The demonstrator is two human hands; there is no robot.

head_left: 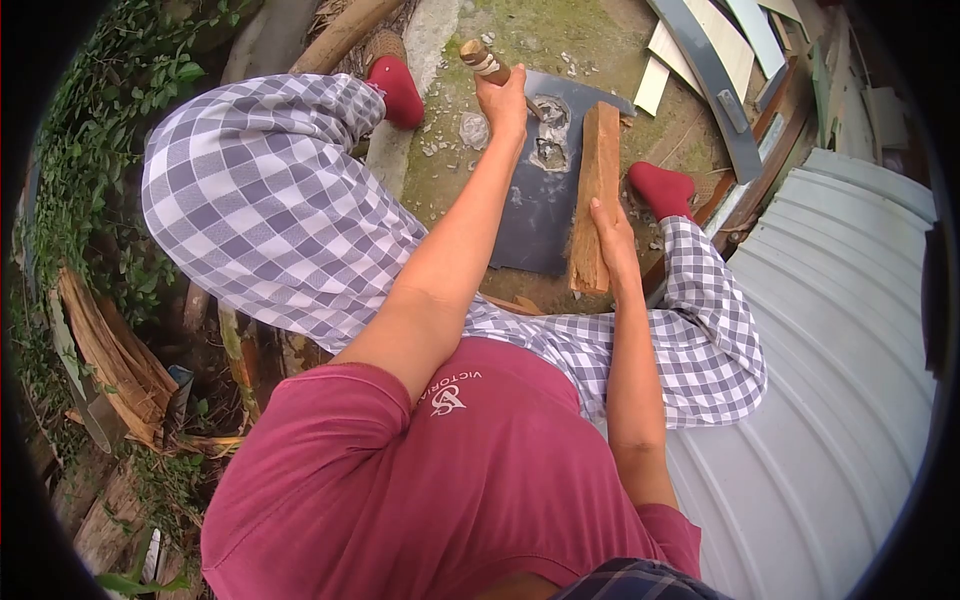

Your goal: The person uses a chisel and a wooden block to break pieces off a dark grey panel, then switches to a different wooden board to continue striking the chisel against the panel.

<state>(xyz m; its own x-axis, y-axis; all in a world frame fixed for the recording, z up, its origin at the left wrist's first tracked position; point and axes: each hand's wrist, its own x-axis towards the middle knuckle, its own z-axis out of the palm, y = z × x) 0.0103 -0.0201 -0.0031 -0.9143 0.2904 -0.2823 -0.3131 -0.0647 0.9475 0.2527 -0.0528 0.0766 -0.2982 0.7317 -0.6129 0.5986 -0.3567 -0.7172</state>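
Observation:
My left hand [502, 104] is closed round a wooden-handled chisel [482, 60], whose handle is banded with pale wrapping near its top. Its thin dark metal end [536, 110] points down at the upper of two ragged holes [551, 110] in a dark grey board [530, 225]. The lower hole [550, 154] has rough pale edges. My right hand [617, 243] grips the near part of a thick, rough wooden block [598, 150], thumb along its top. That block overlaps the board's right side.
Pale chips [430, 140] and a crumpled clear scrap [474, 130] lie on mossy ground. My feet in red socks [400, 92] flank the board. Loose planks [710, 60] are at upper right, corrugated metal sheeting [830, 330] at right, split wood [115, 360] and plants at left.

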